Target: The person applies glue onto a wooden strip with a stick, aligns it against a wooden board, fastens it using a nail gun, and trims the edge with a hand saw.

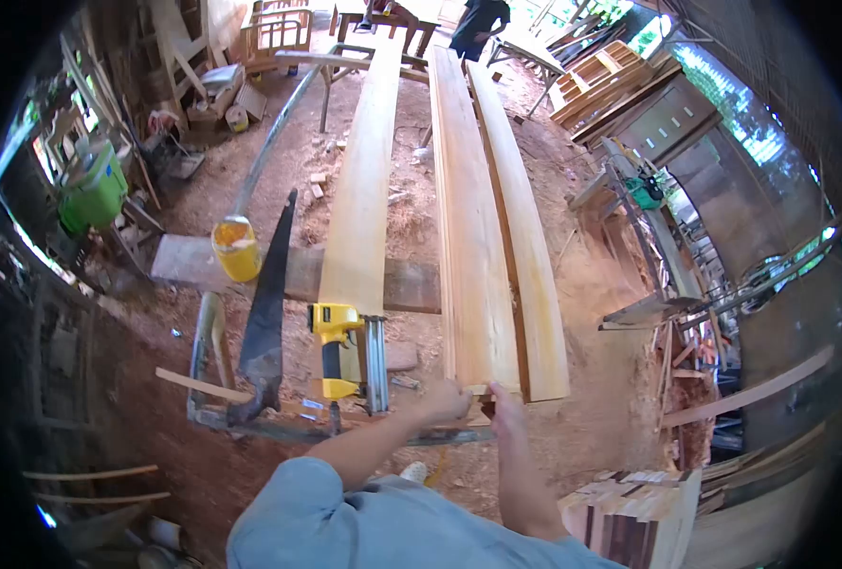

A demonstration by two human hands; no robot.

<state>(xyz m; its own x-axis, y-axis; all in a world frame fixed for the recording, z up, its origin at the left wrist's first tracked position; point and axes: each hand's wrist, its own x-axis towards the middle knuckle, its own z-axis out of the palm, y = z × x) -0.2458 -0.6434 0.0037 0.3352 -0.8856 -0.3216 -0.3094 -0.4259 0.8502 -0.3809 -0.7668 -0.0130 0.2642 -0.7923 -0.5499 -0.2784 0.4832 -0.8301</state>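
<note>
A long pale wooden plank (468, 237), which looks like part of a stack, runs away from me in the middle of the head view. My left hand (448, 402) is closed at the left corner of its near end. At the right corner my right hand (506, 408) grips the same end, its fingers partly hidden. Just right of it lies another plank (525, 237), with a dark gap between. Left of my hands, a yellow nail gun (338, 322) rests by the near end of a third plank (359, 199). A handsaw (267, 303) lies farther left.
A yellow bucket (237, 250) stands on a cross board (174, 261) at left. Behind it is a green container (94, 185). A workbench (653, 237) is at right, wood offcuts (630, 512) at lower right. A person in dark clothes (481, 24) stands at the far end.
</note>
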